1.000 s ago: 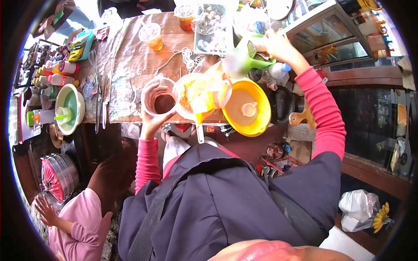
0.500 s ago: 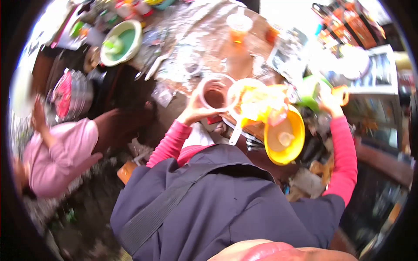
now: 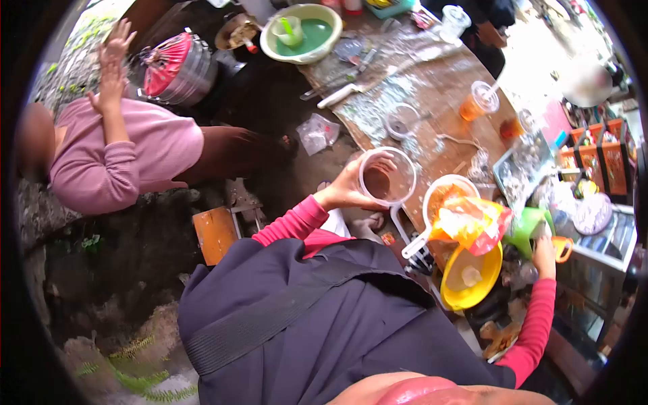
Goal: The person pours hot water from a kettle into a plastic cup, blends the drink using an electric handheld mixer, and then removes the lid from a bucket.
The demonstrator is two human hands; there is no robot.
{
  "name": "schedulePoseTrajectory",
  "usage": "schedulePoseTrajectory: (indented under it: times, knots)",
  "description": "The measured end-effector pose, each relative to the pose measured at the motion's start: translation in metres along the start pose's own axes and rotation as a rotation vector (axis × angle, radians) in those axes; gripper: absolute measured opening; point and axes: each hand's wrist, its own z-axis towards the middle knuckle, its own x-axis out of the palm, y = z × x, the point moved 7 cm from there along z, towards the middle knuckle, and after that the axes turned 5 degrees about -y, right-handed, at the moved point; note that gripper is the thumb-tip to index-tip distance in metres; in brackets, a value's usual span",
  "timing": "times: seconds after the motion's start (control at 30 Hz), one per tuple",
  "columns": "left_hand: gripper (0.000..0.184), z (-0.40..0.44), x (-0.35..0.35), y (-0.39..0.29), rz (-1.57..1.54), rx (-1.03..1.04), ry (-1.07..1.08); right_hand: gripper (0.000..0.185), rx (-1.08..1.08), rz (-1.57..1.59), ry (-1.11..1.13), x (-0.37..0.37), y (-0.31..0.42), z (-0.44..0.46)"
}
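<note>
My left hand (image 3: 347, 183) is wrapped around a clear plastic tub (image 3: 399, 169) at the table's near edge, its rim facing up. To its right stands a white container of orange-brown food (image 3: 445, 196), with an orange packet (image 3: 466, 219) lying over it and a white handle beside it. My right hand (image 3: 544, 256) reaches to the far right, against a green pitcher (image 3: 528, 231) with an orange handle nearby; its fingers are partly hidden, so its hold is unclear. A yellow basin (image 3: 487, 290) with a small cup in it sits between them.
A person in pink (image 3: 128, 158) is at the left near a steamer pot (image 3: 202, 71). The wooden table (image 3: 432, 94) bears a green-lined basin (image 3: 324, 54), a knife, a drink cup (image 3: 480, 101) and a tray (image 3: 503, 169). A glass case (image 3: 617, 236) stands at the right.
The view has swung left, so the table and its objects appear turned and farther right. My left hand still holds the tub; my right hand stays by the green pitcher.
</note>
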Motion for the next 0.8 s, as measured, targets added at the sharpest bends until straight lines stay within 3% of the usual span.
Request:
schedulePoseTrajectory:
  times: [0.1,0.17,0.23,0.3,0.33,0.37,0.43,0.47,0.53,0.57,0.67,0.8]
  knots:
    - [0.096,-0.008,-0.040,-0.004,0.030,-0.016,-0.020,0.030,-0.106,-0.126,-0.087,-0.009,0.005,-0.006]
    - [0.093,-0.014,-0.074,-0.015,0.031,-0.039,-0.033,0.030,0.110,0.043,0.095,-0.034,0.001,-0.006]
    - [0.095,-0.019,-0.115,-0.023,-0.043,-0.013,-0.095,0.032,0.213,0.126,-0.116,-0.090,0.002,-0.020]
    - [0.093,-0.026,-0.163,-0.029,-0.074,0.007,-0.171,0.039,0.408,0.266,-0.369,-0.098,-0.023,-0.031]
    - [0.093,-0.027,-0.189,-0.036,-0.052,0.014,-0.181,0.044,0.363,0.248,-0.560,-0.114,-0.011,-0.038]
    - [0.093,-0.030,-0.213,-0.042,-0.038,0.016,-0.194,0.044,0.360,0.243,-0.563,-0.117,0.002,-0.035]
    - [0.094,-0.034,-0.267,-0.054,0.042,0.029,-0.264,0.044,0.459,0.671,-0.515,-0.168,0.077,-0.035]
    - [0.094,-0.037,-0.292,-0.056,0.039,0.032,-0.286,0.041,0.371,0.983,-0.609,-0.180,0.119,-0.027]
    - [0.093,-0.036,-0.342,-0.062,0.028,0.065,-0.345,0.037,0.280,0.729,-0.597,-0.235,0.217,-0.012]
    - [0.092,-0.037,-0.364,-0.065,0.017,0.085,-0.381,0.035,0.217,0.949,-0.566,-0.237,0.255,0.004]
    - [0.091,-0.034,-0.420,-0.069,0.002,0.129,-0.496,0.036,0.118,1.142,-0.382,-0.276,0.364,0.034]
    - [0.084,-0.023,-0.479,-0.058,0.055,0.171,-0.652,0.038,-0.024,1.234,-0.270,-0.312,0.448,0.074]
